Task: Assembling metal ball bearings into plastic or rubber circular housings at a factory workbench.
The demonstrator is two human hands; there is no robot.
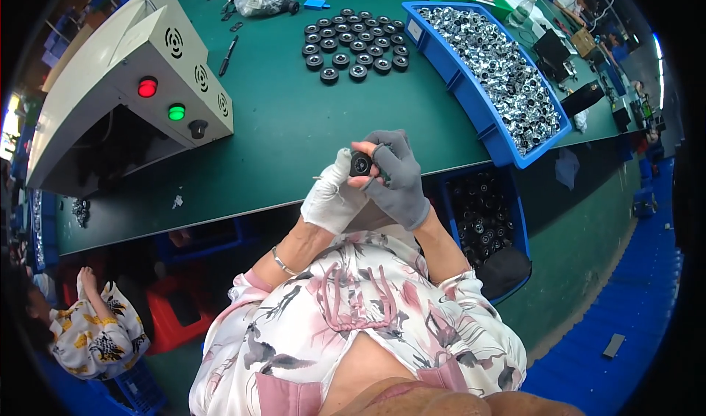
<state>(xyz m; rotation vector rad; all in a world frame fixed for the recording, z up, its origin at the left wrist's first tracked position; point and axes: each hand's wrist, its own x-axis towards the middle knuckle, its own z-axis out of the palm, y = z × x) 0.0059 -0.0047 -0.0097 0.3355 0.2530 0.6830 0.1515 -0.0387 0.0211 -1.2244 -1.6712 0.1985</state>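
Just above the table's near edge, both my hands hold a black disc-shaped part (360, 164) with a pale ring around its centre. My left hand (332, 197), in a white glove, is closed against its left side. My right hand (399, 177), in a grey glove with bare fingertips, grips it from the right. A thin sliver sticks out left of the white glove; I cannot tell what it is. Farther off on the green table (294, 115) lie several similar black discs (357, 46), grouped in rough rows.
A beige machine (95, 70) with red and green lights stands at left, a black pen (229, 56) beside it. At right, a blue bin (465, 85) holds shiny metal pieces. Below the table edge sits another blue bin (521, 221) of black parts. Another person (99, 331) is at lower left.
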